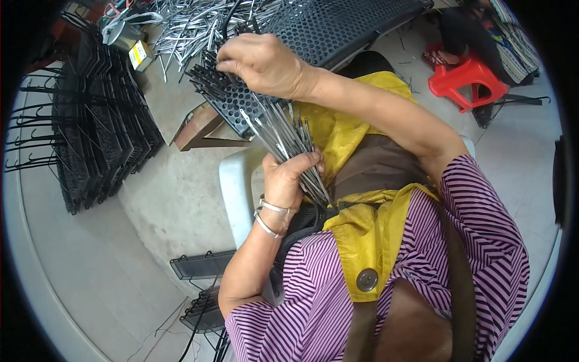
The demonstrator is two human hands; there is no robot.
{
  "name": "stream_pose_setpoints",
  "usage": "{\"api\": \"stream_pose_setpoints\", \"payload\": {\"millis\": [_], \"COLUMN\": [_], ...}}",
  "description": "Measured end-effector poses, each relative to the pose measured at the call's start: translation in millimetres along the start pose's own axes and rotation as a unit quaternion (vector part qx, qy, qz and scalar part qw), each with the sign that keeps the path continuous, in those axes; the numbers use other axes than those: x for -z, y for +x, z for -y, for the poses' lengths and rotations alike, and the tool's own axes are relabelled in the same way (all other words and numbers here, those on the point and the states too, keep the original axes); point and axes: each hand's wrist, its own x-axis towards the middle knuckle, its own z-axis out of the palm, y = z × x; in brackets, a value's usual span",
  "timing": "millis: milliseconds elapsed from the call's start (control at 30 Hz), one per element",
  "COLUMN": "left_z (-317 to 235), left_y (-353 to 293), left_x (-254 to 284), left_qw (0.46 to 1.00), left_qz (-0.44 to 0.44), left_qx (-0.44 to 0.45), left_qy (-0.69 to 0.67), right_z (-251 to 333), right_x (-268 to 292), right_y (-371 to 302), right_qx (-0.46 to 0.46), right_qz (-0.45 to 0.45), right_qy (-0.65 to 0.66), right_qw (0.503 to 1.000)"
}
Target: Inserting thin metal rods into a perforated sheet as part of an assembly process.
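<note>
My left hand (pixel 287 176), with two silver bangles at the wrist, is closed around a thick bundle of thin silvery metal strips (pixel 282 134) in front of my lap. The strips fan upward from the fist, and several show small holes at their ends. Farther up, my right hand (pixel 260 63) is bent over the corner of a black perforated panel (pixel 325 36), its thumb and fingers pinched together. Whatever lies between those fingertips is hidden. Just beneath and left of it, a cluster of dark thin pieces (pixel 211 83) rests on the panel.
Loose metal strips (pixel 193 27) are heaped at the top left, near a yellow-and-white box (pixel 140 55) and a clear cup (pixel 123 35). Stacked black racks with hooks (pixel 96 120) stand at the left. A red stool (pixel 467 83) and another person's foot (pixel 439 55) are at the upper right.
</note>
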Motion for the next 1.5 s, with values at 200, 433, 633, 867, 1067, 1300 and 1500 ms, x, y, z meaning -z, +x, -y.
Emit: {"api": "stream_pose_setpoints", "payload": {"millis": [200, 433, 633, 867, 1067, 1300, 1500], "left_z": [1, 2, 1, 0, 1, 1, 2], "left_y": [0, 1, 1, 1, 2, 2, 2], "left_x": [3, 2, 2, 1, 3, 2, 3], "left_qw": [1.000, 1.000, 1.000, 1.000, 1.000, 1.000, 1.000], "left_qz": [0.001, 0.007, 0.008, -0.003, -0.002, -0.001, 0.000], "left_qx": [0.010, 0.002, 0.001, 0.009, 0.013, 0.012, 0.002], "left_qy": [-0.001, 0.000, 0.000, 0.008, 0.002, 0.002, -0.004], "right_z": [13, 24, 25, 21, 18, 19, 22], "right_x": [-1, -4, -1, -5, 3, 6, -3], "right_y": [14, 20, 36, 23, 25, 43, 52], "right_qx": [0.040, 0.059, -0.031, 0.009, 0.041, -0.086, -0.073], "right_qz": [0.172, 0.191, 0.266, 0.185, 0.169, 0.257, 0.302], "right_qy": [-0.161, -0.266, -0.160, -0.199, -0.157, -0.129, -0.166], "right_qw": [0.971, 0.943, 0.950, 0.962, 0.972, 0.954, 0.936]}}
